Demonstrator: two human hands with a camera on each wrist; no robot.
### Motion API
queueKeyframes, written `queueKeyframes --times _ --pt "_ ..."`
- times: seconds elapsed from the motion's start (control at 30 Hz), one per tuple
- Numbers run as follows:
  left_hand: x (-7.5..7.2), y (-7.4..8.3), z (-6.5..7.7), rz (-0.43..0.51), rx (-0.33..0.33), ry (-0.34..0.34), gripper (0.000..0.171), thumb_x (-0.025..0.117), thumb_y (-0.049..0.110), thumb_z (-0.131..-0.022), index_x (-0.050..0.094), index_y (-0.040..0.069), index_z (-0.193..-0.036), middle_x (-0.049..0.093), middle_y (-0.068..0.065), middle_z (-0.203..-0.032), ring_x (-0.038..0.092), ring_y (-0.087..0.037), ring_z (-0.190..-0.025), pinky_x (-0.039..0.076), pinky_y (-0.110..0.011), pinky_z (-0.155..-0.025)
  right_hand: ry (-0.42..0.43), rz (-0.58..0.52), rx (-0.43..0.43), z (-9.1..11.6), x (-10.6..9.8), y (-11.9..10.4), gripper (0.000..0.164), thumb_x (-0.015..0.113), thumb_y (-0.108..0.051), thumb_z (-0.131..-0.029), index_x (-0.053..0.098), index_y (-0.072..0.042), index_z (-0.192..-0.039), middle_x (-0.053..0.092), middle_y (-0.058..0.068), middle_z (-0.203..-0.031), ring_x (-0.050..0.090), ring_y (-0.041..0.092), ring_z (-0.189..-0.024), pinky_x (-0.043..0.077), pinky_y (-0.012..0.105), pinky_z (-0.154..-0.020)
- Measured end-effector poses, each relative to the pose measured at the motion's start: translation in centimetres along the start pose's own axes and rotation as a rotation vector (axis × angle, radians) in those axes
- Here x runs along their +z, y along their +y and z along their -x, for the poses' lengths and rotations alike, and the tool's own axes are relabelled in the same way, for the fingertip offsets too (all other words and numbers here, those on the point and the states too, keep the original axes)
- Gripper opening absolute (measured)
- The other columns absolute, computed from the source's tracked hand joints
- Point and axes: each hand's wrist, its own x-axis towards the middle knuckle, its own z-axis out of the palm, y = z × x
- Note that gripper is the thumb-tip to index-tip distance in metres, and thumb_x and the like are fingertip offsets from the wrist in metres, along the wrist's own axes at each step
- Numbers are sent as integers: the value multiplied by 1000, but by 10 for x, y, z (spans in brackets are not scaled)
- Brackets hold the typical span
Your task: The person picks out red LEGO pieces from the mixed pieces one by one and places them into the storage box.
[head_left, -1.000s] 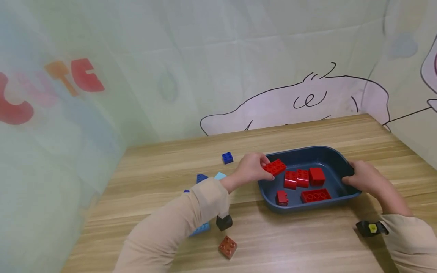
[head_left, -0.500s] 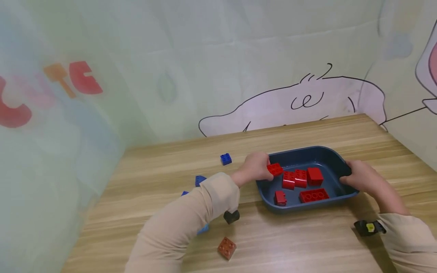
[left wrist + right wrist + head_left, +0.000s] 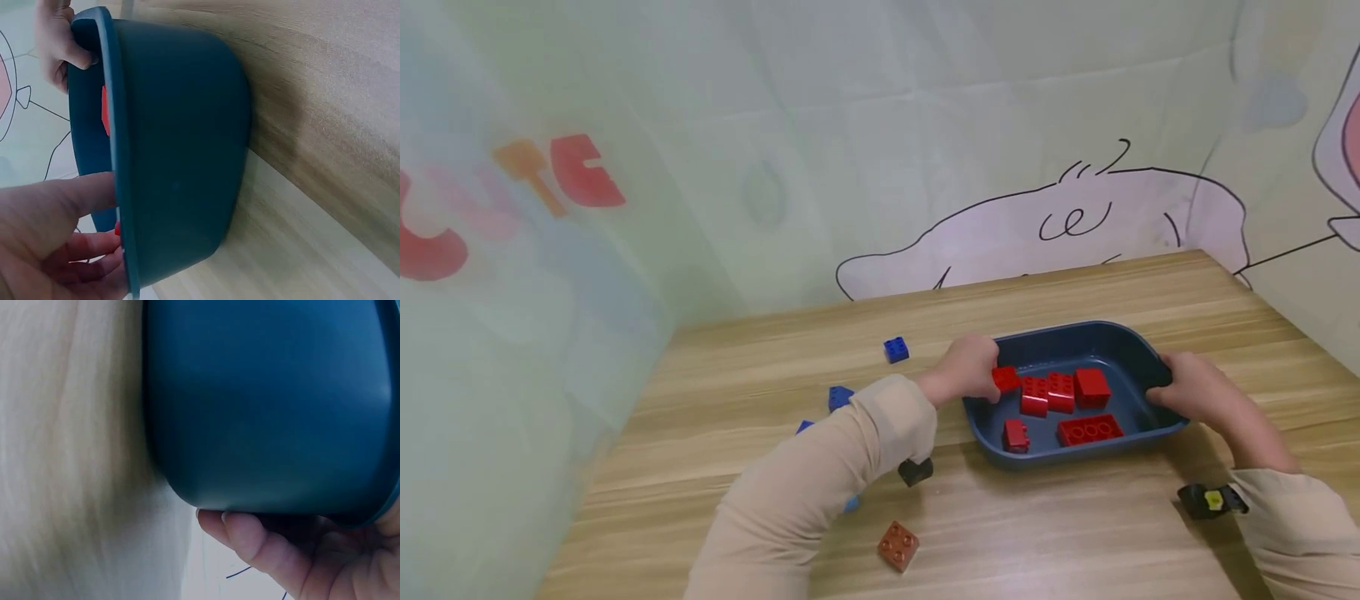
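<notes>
A dark blue tray [image 3: 1101, 333] sits on the wooden table with several red building bricks inside. My left hand [image 3: 968, 367] reaches over the tray's left rim and holds a red building brick [image 3: 1006, 379] low inside it; the hand covers part of that brick. Thumb and fingers of this hand dip behind the rim in the left wrist view, where only a speck of red shows. My right hand [image 3: 1198, 387] grips the tray's right end, thumb inside the rim and fingers against the outer wall, as the right wrist view shows [image 3: 269, 550].
Left of the tray lie a small blue brick [image 3: 896, 349], another blue brick [image 3: 839, 397] and a brown brick [image 3: 898, 546]. The left sleeve [image 3: 827, 467] partly hides light blue and blue pieces. A printed cloth [image 3: 760, 150] hangs behind the table.
My left hand has moved slightly right and lowered the red brick deeper into the tray. The right hand keeps its grip on the tray.
</notes>
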Motion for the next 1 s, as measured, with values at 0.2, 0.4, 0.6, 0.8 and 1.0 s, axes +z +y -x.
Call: queueKeyframes --times 0.2,0.4,0.6,0.8,1.0 --pt "6 2 -4 -24 -31 -31 19 77 15 -76 63 4 -83 53 -1 -64 48 -12 -60 36 -16 -53 -4 -5 -7 0 1 0 41 62 -4 -75 49 24 -102 61 21 -81 56 24 -67 51 39 -61" --pt "9 8 -7 -55 -60 -78 24 77 16 -76 65 4 -92 56 -2 -70 50 -13 -63 40 -15 -54 -21 -4 12 0 -1 1 40 62 -4 -77 48 23 -103 61 21 -80 56 24 -67 52 40 -61" --pt "8 12 -6 -47 -84 -84 25 78 14 -75 65 3 -93 59 -2 -73 50 -13 -63 41 -15 -54 -19 2 2 0 -3 2 43 63 -4 -76 48 24 -104 61 21 -81 57 24 -68 52 40 -62" --pt "9 13 -7 -58 -108 -120 26 78 14 -75 64 4 -96 59 -2 -77 51 -13 -65 42 -16 -55 -13 2 -12 0 -2 2 41 63 -4 -75 49 23 -102 62 18 -79 57 23 -68 51 40 -61" --pt "11 15 -9 -88 -116 -137 28 77 15 -76 65 6 -99 62 -2 -81 52 -12 -67 44 -16 -57 -7 -2 -21 0 -1 2 39 62 -4 -75 50 22 -100 61 17 -78 56 23 -67 51 39 -60"
